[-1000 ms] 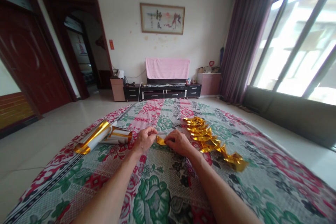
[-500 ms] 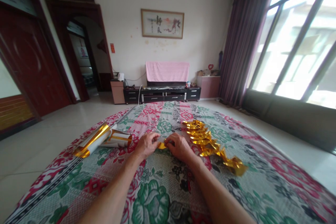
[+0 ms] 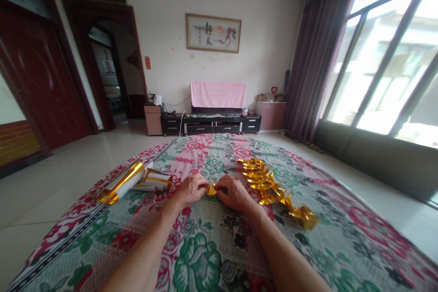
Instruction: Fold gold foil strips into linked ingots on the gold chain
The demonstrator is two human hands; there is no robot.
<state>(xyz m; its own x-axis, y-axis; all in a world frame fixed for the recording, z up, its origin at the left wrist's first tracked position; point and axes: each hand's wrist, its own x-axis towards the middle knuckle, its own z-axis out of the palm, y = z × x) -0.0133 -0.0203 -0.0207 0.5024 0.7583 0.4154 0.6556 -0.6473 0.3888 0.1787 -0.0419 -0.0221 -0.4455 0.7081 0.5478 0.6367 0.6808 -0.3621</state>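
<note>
Between my two hands is a small piece of folded gold foil paper [image 3: 211, 189], held just above the patterned cloth. My left hand [image 3: 192, 190] pinches its left end, and my right hand [image 3: 233, 191] pinches the right end with the fingers curled in. Fingers cover parts of the piece. To the right of my right hand lies a row of several folded gold foil pieces [image 3: 262, 178], overlapping one another in a line that runs toward me. On the left are rolled sheets of gold and white foil paper [image 3: 125, 182], some lying across others.
A flowered cloth [image 3: 196, 264] in red, green and grey covers the rounded surface under my hands. Beyond it, a low black TV cabinet [image 3: 201, 127] stands by the wall, with a pink cloth [image 3: 218, 94] draped above it. Windows and a purple curtain [image 3: 311, 64] are at right.
The gold foil piece between my hands now shows raised ends and a dip in the middle. My hands stay in nearly the same place; the view has shifted slightly.
</note>
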